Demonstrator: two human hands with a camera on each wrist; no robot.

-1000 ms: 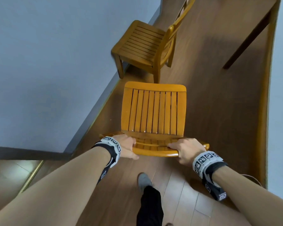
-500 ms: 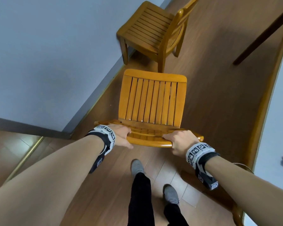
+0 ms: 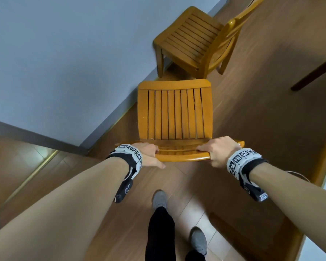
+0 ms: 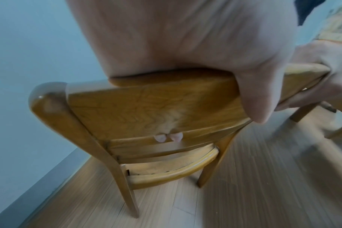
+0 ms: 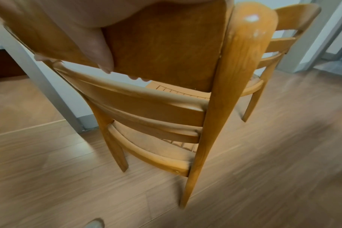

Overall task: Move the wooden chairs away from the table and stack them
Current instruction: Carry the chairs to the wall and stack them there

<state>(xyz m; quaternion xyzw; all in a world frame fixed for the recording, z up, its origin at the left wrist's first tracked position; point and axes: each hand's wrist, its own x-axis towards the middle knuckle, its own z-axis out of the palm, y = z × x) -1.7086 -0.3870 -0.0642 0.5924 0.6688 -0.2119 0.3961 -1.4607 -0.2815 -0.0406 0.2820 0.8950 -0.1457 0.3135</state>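
Note:
I hold a wooden slatted chair (image 3: 174, 113) by the top rail of its backrest (image 3: 183, 157). My left hand (image 3: 149, 155) grips the rail's left part and my right hand (image 3: 216, 151) grips its right part. In the left wrist view my fingertips (image 4: 162, 138) curl under the top rail (image 4: 146, 104). In the right wrist view my thumb (image 5: 100, 52) presses the rail's back (image 5: 166, 46). A second wooden chair (image 3: 194, 42) stands ahead by the wall, its seat facing left; it also shows at the right wrist view's upper right as the other chair (image 5: 283, 38).
A grey-blue wall (image 3: 64, 63) runs along the left, with a corner near my left arm. A dark table leg (image 3: 312, 74) slants at the right. My feet (image 3: 159, 199) are on the wooden floor (image 3: 262, 129) behind the held chair.
I have stepped forward with the chair. The second chair by the wall is now nearer. Both hands keep the same grip on the backrest rail.

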